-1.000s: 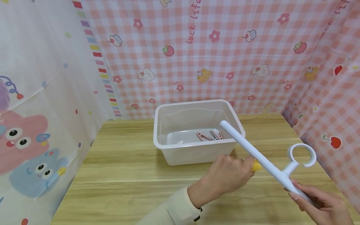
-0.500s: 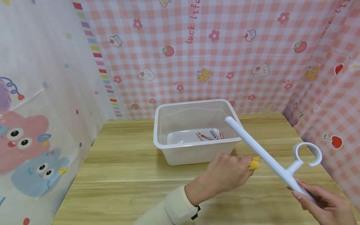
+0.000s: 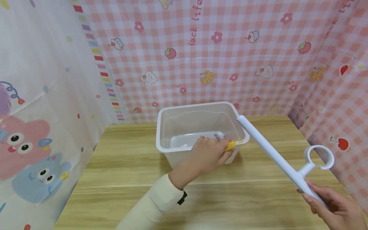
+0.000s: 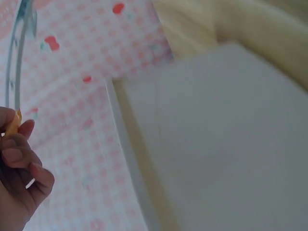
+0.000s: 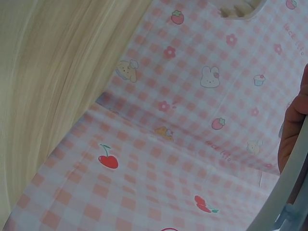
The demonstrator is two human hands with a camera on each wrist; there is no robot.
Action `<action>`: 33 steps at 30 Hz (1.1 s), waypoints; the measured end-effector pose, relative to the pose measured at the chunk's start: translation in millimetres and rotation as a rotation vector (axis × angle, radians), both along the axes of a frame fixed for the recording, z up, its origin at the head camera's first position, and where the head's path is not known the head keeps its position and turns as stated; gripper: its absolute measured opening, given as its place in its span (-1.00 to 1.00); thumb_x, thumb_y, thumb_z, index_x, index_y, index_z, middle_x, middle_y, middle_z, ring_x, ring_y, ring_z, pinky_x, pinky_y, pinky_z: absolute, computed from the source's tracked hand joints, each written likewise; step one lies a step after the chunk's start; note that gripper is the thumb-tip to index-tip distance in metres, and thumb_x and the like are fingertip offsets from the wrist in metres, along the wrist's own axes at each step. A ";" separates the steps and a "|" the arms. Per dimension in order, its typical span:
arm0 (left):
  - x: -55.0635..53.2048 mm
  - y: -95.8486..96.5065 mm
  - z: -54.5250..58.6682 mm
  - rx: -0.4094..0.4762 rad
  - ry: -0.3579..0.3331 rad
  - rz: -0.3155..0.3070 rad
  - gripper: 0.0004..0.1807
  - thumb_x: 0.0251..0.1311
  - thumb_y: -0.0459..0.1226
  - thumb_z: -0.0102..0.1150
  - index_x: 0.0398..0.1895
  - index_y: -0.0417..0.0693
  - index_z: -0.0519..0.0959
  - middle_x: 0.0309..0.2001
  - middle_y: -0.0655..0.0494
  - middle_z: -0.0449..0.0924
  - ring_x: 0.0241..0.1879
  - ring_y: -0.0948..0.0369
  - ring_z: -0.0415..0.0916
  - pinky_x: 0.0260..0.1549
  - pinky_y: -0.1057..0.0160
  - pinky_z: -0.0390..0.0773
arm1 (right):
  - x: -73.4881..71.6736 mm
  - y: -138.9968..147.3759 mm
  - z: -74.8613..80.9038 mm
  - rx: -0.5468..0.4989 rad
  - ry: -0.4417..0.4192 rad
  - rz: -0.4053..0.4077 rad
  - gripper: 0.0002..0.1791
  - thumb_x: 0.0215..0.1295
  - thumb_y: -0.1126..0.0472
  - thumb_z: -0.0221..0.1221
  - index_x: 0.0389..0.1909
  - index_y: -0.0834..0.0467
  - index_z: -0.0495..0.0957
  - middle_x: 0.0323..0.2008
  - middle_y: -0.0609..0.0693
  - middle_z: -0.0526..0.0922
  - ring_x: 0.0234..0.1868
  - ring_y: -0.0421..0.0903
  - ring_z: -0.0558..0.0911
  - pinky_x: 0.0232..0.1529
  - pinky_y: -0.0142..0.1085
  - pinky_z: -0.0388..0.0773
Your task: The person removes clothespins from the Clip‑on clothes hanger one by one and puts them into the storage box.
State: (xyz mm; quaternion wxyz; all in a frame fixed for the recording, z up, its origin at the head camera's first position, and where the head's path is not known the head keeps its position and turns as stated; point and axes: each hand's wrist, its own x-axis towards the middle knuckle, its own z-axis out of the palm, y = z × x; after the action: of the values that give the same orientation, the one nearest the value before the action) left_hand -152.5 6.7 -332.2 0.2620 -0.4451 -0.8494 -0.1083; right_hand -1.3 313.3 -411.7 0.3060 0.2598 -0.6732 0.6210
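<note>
My left hand (image 3: 208, 155) pinches a yellow clothes peg (image 3: 230, 146) over the front right rim of the pale plastic bin (image 3: 172, 157). In the left wrist view the peg (image 4: 13, 126) shows between the fingertips at the left edge. My right hand (image 3: 334, 203) grips the lower end of a white straight-bar hanger (image 3: 271, 151) with an open ring hook. The bar slants up and left, its far tip overlapping the bin's right rim in the head view. Only part of the right hand (image 5: 292, 127) shows in its wrist view, beside the hanger (image 5: 284, 185).
More clothes pegs (image 3: 219, 136) and a small white piece (image 3: 184, 145) lie inside the bin. It stands on a wooden table (image 3: 129, 159). Checked pink cloth (image 3: 178, 70) hangs behind and on the right, with a white printed cloth (image 3: 51, 95) on the left.
My left hand has moved left and up with the yellow peg, from beside the bar to the bin's front rim. The hanger has shifted slightly right.
</note>
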 end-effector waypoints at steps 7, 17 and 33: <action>-43.2 -25.6 24.0 0.018 -0.235 -0.006 -0.68 0.51 -0.08 0.06 -0.44 0.01 0.44 -0.64 0.28 0.19 -0.61 0.31 0.23 -0.63 0.44 0.12 | 1.1 1.4 -0.1 0.018 0.000 -0.048 -0.63 0.18 0.69 0.20 0.03 0.72 0.48 -0.21 -0.08 0.82 -0.52 -0.29 0.52 -0.71 -0.47 0.30; -99.4 -46.7 37.0 0.008 -0.406 0.088 -0.63 0.53 -0.01 0.01 -0.45 0.00 0.42 -0.57 0.21 0.27 -0.53 0.27 0.27 -0.48 0.36 0.27 | 6.3 3.7 0.7 0.190 -0.048 -0.221 -0.59 0.10 0.79 0.15 0.03 0.66 0.53 -0.21 -0.31 0.79 -0.56 -0.36 0.50 -0.74 -0.47 0.35; -146.4 -67.0 46.2 -0.096 -0.509 0.256 -0.64 0.56 0.01 -0.09 -0.11 -0.05 0.57 -0.38 0.06 0.49 -0.28 0.10 0.48 -0.18 0.14 0.50 | 2.5 5.4 -0.8 0.067 -0.010 -0.047 -0.62 0.17 0.72 0.18 0.05 0.68 0.50 -0.18 -0.10 0.82 -0.55 -0.30 0.53 -0.72 -0.46 0.36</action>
State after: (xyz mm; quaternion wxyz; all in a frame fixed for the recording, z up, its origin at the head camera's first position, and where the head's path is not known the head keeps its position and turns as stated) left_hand -298.9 -60.3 -285.9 0.0306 -0.3044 -0.9413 -0.1425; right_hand 1.2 318.7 -412.5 0.3084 0.2509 -0.7012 0.5918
